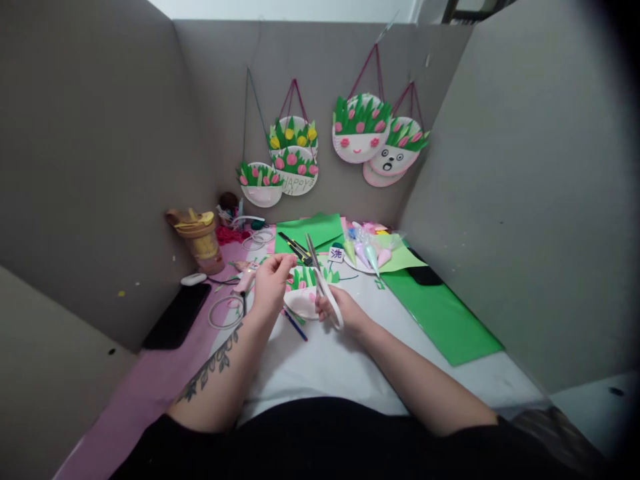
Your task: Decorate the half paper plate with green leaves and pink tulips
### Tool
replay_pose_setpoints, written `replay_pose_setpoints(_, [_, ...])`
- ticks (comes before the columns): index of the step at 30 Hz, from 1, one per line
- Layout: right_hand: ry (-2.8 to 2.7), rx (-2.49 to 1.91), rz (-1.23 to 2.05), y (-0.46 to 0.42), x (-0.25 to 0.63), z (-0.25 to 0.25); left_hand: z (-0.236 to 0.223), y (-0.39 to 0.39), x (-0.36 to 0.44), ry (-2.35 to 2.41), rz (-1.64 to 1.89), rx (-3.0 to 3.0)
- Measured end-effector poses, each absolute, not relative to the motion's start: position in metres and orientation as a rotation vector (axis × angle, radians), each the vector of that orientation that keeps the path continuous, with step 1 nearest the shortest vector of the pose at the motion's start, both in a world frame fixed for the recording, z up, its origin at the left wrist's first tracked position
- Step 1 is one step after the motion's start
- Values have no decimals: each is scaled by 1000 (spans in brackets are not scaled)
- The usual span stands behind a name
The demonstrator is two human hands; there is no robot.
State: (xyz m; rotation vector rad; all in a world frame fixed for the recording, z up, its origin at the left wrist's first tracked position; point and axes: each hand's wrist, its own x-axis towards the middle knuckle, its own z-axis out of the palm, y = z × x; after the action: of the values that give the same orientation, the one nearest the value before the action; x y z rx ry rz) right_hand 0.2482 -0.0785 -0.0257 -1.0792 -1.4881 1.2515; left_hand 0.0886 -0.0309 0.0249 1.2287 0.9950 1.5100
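My right hand (343,310) grips a pair of scissors (330,299) by the white handles, with the blades pointing up and away from me. Thumb and fingers of my left hand (273,283) are pinched together to the left of the blades; whatever they hold is too small to make out. Below and between both hands lies a paper-plate flower basket (301,303) with green paper leaves and pink paper flowers, partly covered by my right hand and the scissors. A blue pen (296,325) rests at its lower edge. Just beyond is a black and yellow utility knife (296,249).
Green paper sheets (440,317) lie at right, near a plate of coloured piping bags (367,253). At left stand a tumbler (201,243) and a black phone (179,317), near a glue gun (245,281). Finished plate baskets (357,143) hang on the grey partition (215,100).
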Motion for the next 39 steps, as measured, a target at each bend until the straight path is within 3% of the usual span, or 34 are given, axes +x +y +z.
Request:
replay_pose_setpoints(8, [-1609,-1105,1403,-85,236,-33,20,-31,93,849,1553,1014])
replay_pose_setpoints(39, [-1560,-1159,1459,-87,234,-29,18,-30,93,882,1550,1042])
